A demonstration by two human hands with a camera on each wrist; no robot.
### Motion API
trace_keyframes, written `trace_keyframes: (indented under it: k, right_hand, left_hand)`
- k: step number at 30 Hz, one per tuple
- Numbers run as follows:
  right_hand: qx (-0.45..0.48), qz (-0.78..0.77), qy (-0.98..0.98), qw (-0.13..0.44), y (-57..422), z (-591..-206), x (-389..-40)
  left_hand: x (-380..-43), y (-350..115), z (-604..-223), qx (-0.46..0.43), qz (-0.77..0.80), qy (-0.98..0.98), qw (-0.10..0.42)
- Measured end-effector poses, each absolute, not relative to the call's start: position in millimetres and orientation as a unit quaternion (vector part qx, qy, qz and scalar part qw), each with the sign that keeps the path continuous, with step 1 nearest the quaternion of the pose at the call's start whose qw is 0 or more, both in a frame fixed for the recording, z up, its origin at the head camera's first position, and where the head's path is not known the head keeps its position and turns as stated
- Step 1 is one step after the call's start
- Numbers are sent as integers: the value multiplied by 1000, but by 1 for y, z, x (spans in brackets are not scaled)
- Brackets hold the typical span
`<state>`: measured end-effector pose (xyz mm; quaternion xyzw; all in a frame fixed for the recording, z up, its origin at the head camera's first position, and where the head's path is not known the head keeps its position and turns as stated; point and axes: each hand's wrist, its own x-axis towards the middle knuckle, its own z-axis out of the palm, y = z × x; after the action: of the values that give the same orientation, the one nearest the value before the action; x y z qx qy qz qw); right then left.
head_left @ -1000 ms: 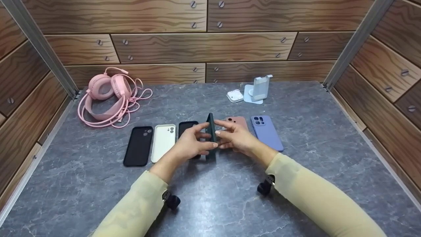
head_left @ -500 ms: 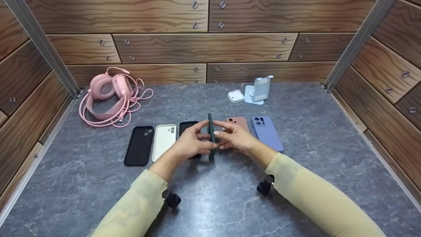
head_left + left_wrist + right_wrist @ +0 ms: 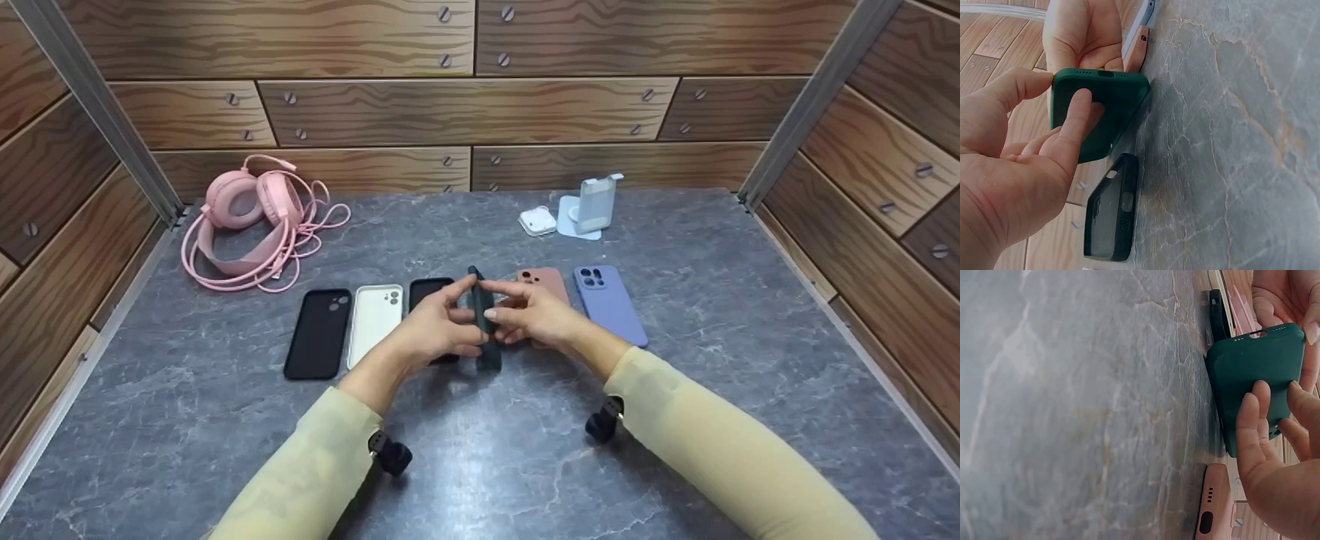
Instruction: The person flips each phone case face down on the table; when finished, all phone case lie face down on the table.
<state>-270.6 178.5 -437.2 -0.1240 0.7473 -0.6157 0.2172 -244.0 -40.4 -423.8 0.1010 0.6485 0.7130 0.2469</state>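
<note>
A dark green phone case [image 3: 489, 356] stands on its long edge on the table, between my two hands. The left hand [image 3: 431, 326] holds it along the upper edge, with the thumb at the near corner; in the left wrist view a finger reaches against its hollow inner side. My right hand [image 3: 544, 315] holds it from the other side, several fingertips on its outer back [image 3: 1252, 363]. Left of it lies a dark phone case [image 3: 1109, 219], partly covered by my left hand in the head view. A pink phone case [image 3: 546, 279] lies partly behind the right hand.
Further left lie a white phone case [image 3: 371, 322] and a black one [image 3: 319, 334]. A violet-blue phone case [image 3: 611, 307] lies to the right. At the back are pink headphones [image 3: 277, 199] with a coiled cable, white earphones [image 3: 538, 221] and a pale phone stand [image 3: 595, 206].
The green phone case has turned a little: its far end has shifted left and its near end right. Both hands have followed it slightly, keeping contact with it.
</note>
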Motion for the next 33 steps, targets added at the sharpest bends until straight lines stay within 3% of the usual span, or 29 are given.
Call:
trace_keyframes:
  k: [15,26,33]
  right_hand:
    - [-114,-584,783,182,173,-438,-269]
    - [-115,-473,868,98,169,-438,-265]
    - [-109,-458,879,75,167,-438,-262]
  left_hand:
    - [-245,-45,-431,103,705,650,265]
    - [-241,-50,-437,126,691,668,248]
    - [-238,-50,-439,139,691,670,233]
